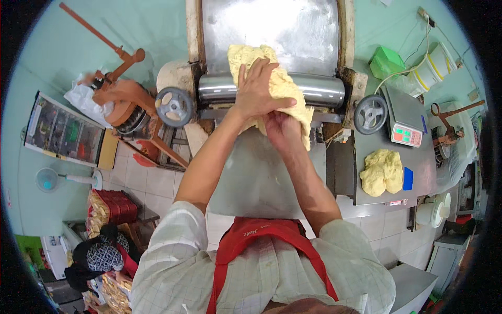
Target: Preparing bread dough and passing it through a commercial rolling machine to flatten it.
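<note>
Down at the lower left, a person in a dark patterned top [107, 256] is near a red plastic crate [125, 205], with a reddish-brown metal machine [125, 94] farther back by the wall. Next along is a grey spoked handwheel [174, 106] on the left end of a shiny steel roller [217, 90]. Pale yellow lumpy dough [285, 86] is draped over the middle of that roller, back end against the steel sheet [308, 31] behind, front end hanging down. The left hand [256, 89] is spread out palm-down on top of it, not clenched. The right hand [284, 128] is up against the hanging part, fingers mostly tucked out of sight, so can't tell if it's gripping. Past the right handwheel [371, 114] there's a grey metal counter [368, 146]: a second yellow dough lump [380, 172] near its front left corner, a flat blue scraper [408, 179] just right of that, and a grey digital scale [405, 112] toward the back edge.
</note>
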{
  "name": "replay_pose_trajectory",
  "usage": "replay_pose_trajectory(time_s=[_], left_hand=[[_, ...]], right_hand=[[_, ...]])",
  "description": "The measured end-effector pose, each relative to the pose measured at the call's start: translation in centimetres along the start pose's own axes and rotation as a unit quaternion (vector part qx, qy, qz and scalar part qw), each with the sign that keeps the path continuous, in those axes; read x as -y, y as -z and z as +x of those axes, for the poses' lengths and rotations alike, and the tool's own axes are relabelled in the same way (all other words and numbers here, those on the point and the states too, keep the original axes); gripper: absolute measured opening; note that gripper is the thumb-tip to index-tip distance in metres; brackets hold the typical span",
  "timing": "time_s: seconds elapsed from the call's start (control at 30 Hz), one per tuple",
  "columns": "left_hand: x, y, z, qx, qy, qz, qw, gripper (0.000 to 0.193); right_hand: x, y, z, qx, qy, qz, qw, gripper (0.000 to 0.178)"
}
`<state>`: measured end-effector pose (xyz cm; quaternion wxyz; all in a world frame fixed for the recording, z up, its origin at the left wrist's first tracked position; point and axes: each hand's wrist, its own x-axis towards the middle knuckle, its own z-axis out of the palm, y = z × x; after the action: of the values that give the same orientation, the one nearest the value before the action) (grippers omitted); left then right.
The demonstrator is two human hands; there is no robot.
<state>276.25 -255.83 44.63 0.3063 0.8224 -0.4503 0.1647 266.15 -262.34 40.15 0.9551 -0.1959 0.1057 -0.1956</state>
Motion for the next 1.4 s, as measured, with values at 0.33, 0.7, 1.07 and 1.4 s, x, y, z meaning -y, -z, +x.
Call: replay_pose_trajectory(time_s=[0.33,0.7,1.07,1.4], left_hand=[[5.9,-2.9,8.5,0.088,0.147,-0.091,0.981,0.101],[3.6,-4.3,8.4,0.045,0.146,0.077,0.985,0.059],[0.5,-5.8,-19.1,-0.133,0.174,-0.151,0.964,0.073],[10.6,-12.3,-19.3,-0.043,0.664,-0.494,0.56,0.078]], right_hand=[[2.4,3.7,-5.4,0.023,-0.097,-0.289,0.952,0.038],[-1.6,14.1,-17.4,-0.06,-0.239,-0.436,0.866,0.028],[2.3,22.3,-13.4,-0.175,-0.258,-0.477,0.822,0.02],[9.4,25.6,2.0,-0.208,-0.2,-0.478,0.83,0.047]])
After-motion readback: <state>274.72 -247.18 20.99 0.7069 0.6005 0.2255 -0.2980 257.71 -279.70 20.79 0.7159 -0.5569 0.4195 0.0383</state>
